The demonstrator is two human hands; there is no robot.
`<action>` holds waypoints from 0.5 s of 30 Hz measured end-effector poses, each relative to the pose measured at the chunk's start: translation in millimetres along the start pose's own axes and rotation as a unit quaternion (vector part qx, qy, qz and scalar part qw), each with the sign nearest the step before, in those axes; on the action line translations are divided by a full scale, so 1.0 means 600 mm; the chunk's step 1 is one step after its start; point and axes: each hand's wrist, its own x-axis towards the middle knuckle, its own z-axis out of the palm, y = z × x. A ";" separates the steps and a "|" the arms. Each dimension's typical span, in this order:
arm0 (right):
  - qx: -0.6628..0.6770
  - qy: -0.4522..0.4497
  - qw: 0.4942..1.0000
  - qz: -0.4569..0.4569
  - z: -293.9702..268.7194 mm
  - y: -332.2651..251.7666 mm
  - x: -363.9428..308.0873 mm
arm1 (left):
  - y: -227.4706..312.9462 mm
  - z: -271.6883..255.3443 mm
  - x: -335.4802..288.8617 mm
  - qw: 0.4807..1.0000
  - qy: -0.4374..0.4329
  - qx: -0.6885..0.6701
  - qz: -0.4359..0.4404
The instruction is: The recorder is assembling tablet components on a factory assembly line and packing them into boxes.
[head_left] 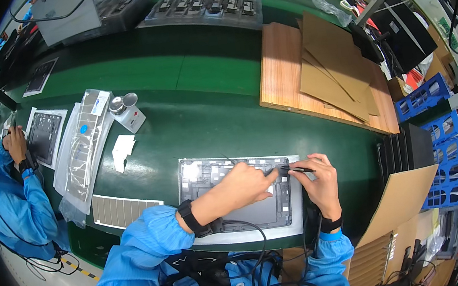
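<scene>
A grey tablet housing (255, 212) with many small parts and pale patches lies on a white sheet (230, 238) at the table's near edge. My left hand (243, 186) reaches across it, index finger stretched to the upper right corner and the thumb apart below. A thin dark strand sticks up behind this hand. Closed in a pinch, my right hand (319, 180) holds slim black tweezers (305, 169), whose tip points left at that same corner, close to the left fingertip. Both wrists wear black bands with cables.
Left of the housing lie a strip sheet (125, 209), torn white paper (123, 152), a dispenser bottle (131, 120) and bagged strips (84, 147). Cardboard sheets rest on a wooden board (277, 73) at right. Part trays (205, 4) stand behind. A co-worker's arm (24, 193) is at far left.
</scene>
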 end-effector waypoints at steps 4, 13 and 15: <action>0.001 0.002 1.000 0.006 -0.001 0.000 -0.004 | -0.001 0.008 -0.002 1.000 0.006 0.000 0.006; -0.013 0.016 1.000 0.021 0.000 -0.002 -0.004 | -0.004 0.018 0.007 1.000 0.028 0.003 -0.009; -0.009 0.018 0.999 0.036 0.002 0.000 -0.008 | -0.004 0.017 0.013 0.999 0.035 0.001 -0.007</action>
